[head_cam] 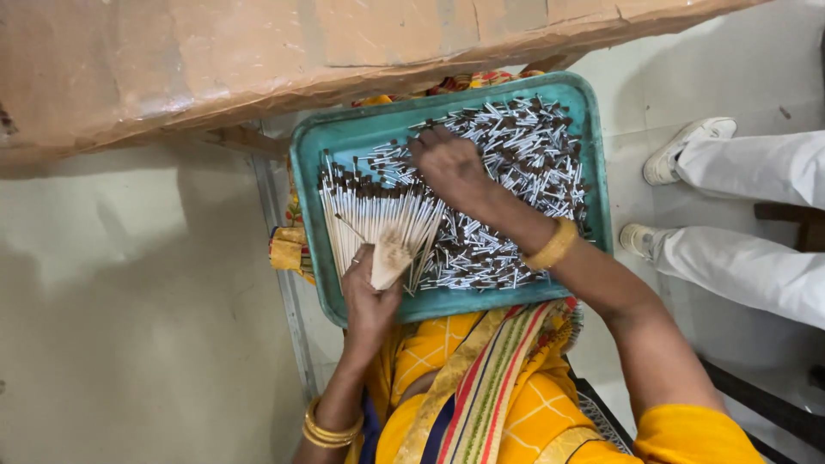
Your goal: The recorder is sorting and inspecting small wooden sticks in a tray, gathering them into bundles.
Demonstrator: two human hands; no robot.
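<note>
Left hand pinches a fanned bundle of sticks over the tray's left | right hand spread, pressing loose sticks far-right | risk: weak pinch could spill bundle.

A small handwork shop: tray heaped with sticks, floor seating.

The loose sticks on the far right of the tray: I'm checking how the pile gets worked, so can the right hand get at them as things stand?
Probably yes. The right hand already rests on the loose sticks in the teal tray, with nothing lying over them; the left hand holds the fanned bundle off to the other side.
</note>
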